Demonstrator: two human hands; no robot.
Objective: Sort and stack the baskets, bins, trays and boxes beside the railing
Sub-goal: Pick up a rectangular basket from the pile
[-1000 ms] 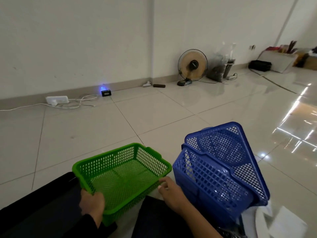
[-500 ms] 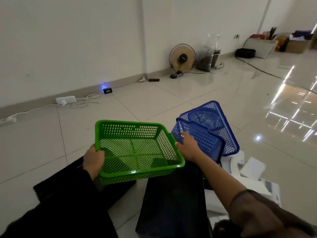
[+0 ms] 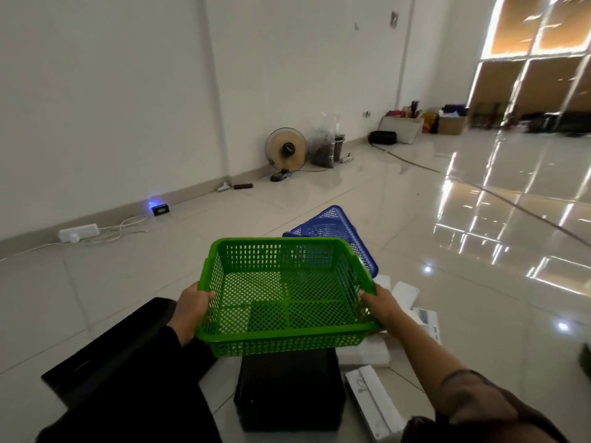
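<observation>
The tiled floor (image 3: 399,219) is glossy and pale, streaked with window glare on the right, and runs back to a white wall (image 3: 112,91). On it, near the bottom of the view, a black bin (image 3: 289,391) stands upright beneath the raised basket, with a flat black tray (image 3: 128,340) lying to its left and white boxes (image 3: 371,401) scattered to its right.

The green basket (image 3: 284,295) is held in the air above the black bin, level and open side up. It is bright green plastic, rectangular, with mesh walls and floor, a solid rolled rim and walls that slope inward toward the base. The left hand (image 3: 192,306) grips its left rim with the thumb curled over the edge; the right hand (image 3: 379,303) grips the right rim, fingers wrapped under it.

Just behind the green one, a blue basket (image 3: 339,225) of similar mesh sits tilted on the floor, partly hidden.

Against the far wall stand a round fan (image 3: 287,150) and, further left, a white power strip (image 3: 78,232).
</observation>
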